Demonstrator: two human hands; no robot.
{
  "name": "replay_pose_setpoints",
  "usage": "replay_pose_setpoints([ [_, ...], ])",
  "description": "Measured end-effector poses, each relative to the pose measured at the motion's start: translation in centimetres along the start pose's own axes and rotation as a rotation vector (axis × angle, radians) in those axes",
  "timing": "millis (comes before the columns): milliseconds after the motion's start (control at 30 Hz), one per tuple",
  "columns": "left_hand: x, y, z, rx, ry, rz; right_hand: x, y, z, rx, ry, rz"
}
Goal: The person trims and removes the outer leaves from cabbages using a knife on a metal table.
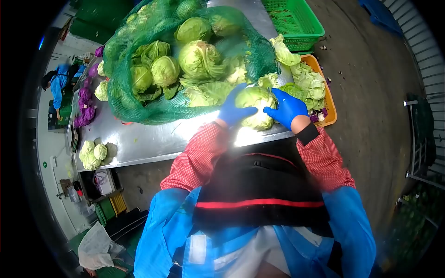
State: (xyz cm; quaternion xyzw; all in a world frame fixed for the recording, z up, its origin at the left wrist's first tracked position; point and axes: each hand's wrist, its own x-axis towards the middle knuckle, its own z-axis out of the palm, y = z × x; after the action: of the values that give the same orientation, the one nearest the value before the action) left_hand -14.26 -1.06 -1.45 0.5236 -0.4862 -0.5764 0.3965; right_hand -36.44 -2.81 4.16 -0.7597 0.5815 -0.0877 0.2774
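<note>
By the desk's [153, 144] near right corner, the left hand [232, 109] and right hand [289, 109] hold a green cabbage [257, 103] from opposite sides, fingers [280, 98] curved around it, presumably so it cannot roll.

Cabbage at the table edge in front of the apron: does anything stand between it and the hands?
Nothing visible does: the left hand and right hand touch the cabbage from either side. The orange crate sits beyond the right hand.
</note>
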Motion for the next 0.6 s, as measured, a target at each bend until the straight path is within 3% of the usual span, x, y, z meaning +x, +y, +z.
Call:
replay_pose_setpoints([
  [100,0.2,0.9,0.2,-0.022,-0.022,0.007,0.7,-0.2,-0.4,-0.031,-0.065,-0.045],
  [233,-0.7,0.5,0.8,-0.060,0.015,0.039,3.1,3.1,0.9,-0.132,0.072,0.023],
  [300,-1.5,-0.1,0.7,-0.190,0.042,0.027,5.3,8.1,2.2,0.442,0.044,0.250],
  [400,-1.6,-1.3,0.7,-0.420,0.135,0.041,5.7,11.4,2.0,0.292,0.128,0.435],
  [433,-2.2,-0.7,1.5,-0.470,0.212,-0.045,5.4,10.9,2.5,0.319,0.089,0.372],
  [500,-4.0,3.0,3.2,-0.363,0.289,-0.199,2.5,3.2,0.1,0.230,-0.067,0.300],
  [533,-3.8,2.7,3.4,-0.353,0.286,-0.124,1.5,0.9,0.2,0.206,-0.159,0.249],
  [567,-3.2,2.1,3.5,-0.343,0.281,-0.042,0.8,-0.5,0.7,0.059,-0.095,0.121],
  [600,-2.7,1.9,3.5,-0.332,0.277,0.040,1.2,0.5,1.9,0.112,-0.061,0.069],
])
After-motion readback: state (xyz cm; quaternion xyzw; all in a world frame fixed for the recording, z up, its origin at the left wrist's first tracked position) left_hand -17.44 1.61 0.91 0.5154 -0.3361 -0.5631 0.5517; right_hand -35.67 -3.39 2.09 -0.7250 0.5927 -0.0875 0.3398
